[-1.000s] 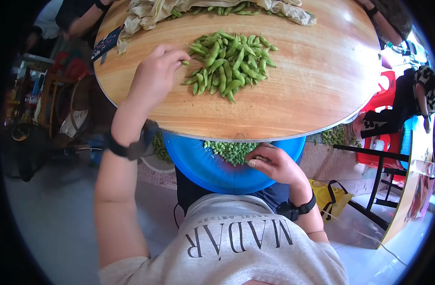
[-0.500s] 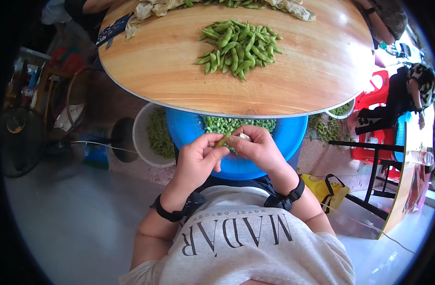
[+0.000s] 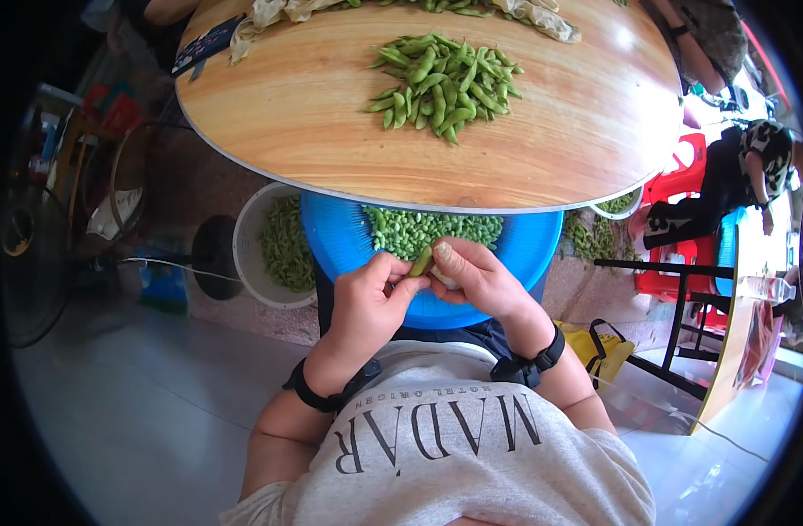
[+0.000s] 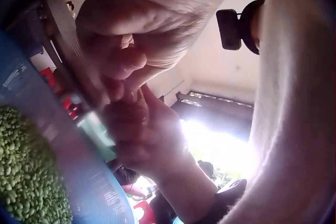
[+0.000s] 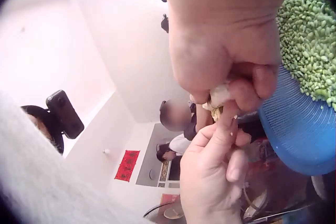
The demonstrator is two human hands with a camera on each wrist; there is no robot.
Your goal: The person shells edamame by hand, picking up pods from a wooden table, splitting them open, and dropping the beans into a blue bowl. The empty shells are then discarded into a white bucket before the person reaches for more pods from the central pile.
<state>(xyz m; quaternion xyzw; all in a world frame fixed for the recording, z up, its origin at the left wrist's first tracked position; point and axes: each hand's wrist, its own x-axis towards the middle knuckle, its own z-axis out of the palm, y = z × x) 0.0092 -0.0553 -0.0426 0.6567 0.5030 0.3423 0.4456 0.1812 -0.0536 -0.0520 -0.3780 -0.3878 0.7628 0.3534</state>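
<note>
Both hands meet above a blue basket (image 3: pixel 331 250) that holds shelled green beans (image 3: pixel 436 230). The left hand (image 3: pixel 366 302) pinches one end of a green pod (image 3: pixel 421 261) between thumb and fingers. Against the pod's other end the right hand (image 3: pixel 480 280) presses its thumb, with something whitish (image 3: pixel 443 280) held under its fingers. In the right wrist view the fingertips of the left hand (image 5: pixel 212 171) and right hand (image 5: pixel 231 61) come together around the pod. A heap of unshelled pods (image 3: pixel 449 83) lies on the round wooden table (image 3: pixel 287 131).
A white tub of pods (image 3: pixel 248 250) stands left of the basket. Cloth (image 3: pixel 542 17) and more pods lie at the table's far side. A yellow bag (image 3: pixel 607 355), a black-legged table and red stools are at the right. Other people are around the table.
The left hand has come from the pod heap down to the right hand over the basket, bringing a pod. Since half a second ago, the pod has tilted more upright between the hands.
</note>
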